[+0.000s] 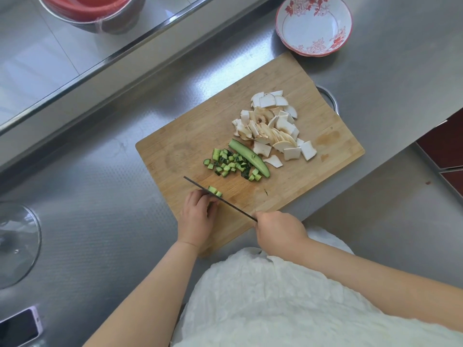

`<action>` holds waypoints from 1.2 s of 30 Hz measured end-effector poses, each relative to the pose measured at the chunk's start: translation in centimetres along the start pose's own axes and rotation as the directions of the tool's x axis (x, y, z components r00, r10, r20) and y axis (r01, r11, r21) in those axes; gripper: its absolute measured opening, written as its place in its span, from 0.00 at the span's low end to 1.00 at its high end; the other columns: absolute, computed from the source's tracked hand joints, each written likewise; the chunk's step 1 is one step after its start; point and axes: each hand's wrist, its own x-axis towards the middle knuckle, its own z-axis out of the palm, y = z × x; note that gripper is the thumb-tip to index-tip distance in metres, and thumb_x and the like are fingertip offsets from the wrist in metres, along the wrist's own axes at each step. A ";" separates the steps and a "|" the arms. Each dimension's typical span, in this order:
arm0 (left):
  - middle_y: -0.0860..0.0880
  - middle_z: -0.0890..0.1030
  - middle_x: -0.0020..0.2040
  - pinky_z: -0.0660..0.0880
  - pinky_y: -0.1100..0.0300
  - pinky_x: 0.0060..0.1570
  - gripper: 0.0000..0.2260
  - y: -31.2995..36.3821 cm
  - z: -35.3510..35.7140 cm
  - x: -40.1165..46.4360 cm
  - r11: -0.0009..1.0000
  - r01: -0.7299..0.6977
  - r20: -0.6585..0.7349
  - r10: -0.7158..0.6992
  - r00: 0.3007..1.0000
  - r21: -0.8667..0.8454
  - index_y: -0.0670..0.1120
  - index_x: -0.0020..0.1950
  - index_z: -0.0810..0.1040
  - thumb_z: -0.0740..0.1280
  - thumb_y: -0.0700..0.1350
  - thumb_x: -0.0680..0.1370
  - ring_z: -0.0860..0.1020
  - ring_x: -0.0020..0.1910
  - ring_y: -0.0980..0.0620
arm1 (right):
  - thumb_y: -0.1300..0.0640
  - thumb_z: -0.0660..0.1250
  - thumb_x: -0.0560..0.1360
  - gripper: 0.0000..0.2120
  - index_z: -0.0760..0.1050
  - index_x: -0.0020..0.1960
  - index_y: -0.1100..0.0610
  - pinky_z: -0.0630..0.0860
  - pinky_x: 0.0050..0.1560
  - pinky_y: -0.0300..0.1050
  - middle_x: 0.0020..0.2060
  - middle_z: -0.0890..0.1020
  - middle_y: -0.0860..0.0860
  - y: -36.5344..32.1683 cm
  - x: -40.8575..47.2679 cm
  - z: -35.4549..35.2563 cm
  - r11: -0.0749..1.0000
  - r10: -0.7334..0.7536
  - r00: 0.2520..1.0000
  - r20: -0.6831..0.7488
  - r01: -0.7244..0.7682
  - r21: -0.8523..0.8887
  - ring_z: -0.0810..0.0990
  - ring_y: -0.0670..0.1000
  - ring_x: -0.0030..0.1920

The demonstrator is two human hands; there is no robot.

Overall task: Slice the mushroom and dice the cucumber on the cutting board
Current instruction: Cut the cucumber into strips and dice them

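Note:
A wooden cutting board (190, 146) lies slantwise on the steel counter. White mushroom slices (273, 126) are piled on its far right part. Beside them lies a long cucumber strip (250, 159), with a heap of cucumber dice (230, 164) to its left. My right hand (278, 234) grips the handle of a knife (220, 197) whose blade is edge-down on the board. My left hand (198, 211), fingers curled, holds a short cucumber piece against the blade. A few cut cubes (215, 191) sit just beyond the blade.
A red-patterned white bowl (313, 23) stands beyond the board. A metal pot with red contents (95, 11) sits at the top left behind a steel ledge. A glass lid (17, 244) and a phone (20, 326) lie at the left.

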 end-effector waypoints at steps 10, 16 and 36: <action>0.45 0.77 0.51 0.73 0.54 0.47 0.11 0.0 0.1 -0.4 0.999 0.037 0.060 -0.038 0.997 0.018 0.41 0.50 0.80 0.63 0.48 0.78 0.73 0.52 0.46 | 0.60 0.58 0.80 0.08 0.76 0.53 0.56 0.60 0.25 0.40 0.37 0.76 0.52 0.6 1.3 0.6 0.995 0.087 0.995 0.053 -0.089 0.040 0.73 0.55 0.36; 0.47 0.74 0.57 0.69 0.53 0.59 0.21 1.0 -0.9 -1.6 0.940 0.334 0.120 -0.340 0.933 0.063 0.43 0.65 0.72 0.70 0.47 0.75 0.70 0.58 0.47 | 0.56 0.57 0.81 0.09 0.75 0.53 0.57 0.66 0.28 0.41 0.38 0.78 0.52 1.4 1.8 -0.1 0.989 0.083 0.994 0.075 -0.091 0.116 0.76 0.55 0.37; 0.49 0.71 0.57 0.62 0.63 0.52 0.16 3.6 0.3 0.7 0.932 0.361 0.161 -0.362 0.918 0.040 0.44 0.64 0.71 0.66 0.45 0.77 0.67 0.59 0.51 | 0.51 0.55 0.82 0.16 0.62 0.36 0.51 0.64 0.27 0.42 0.30 0.71 0.48 3.6 1.4 -3.0 0.989 0.090 0.994 -0.055 -0.083 0.126 0.74 0.52 0.34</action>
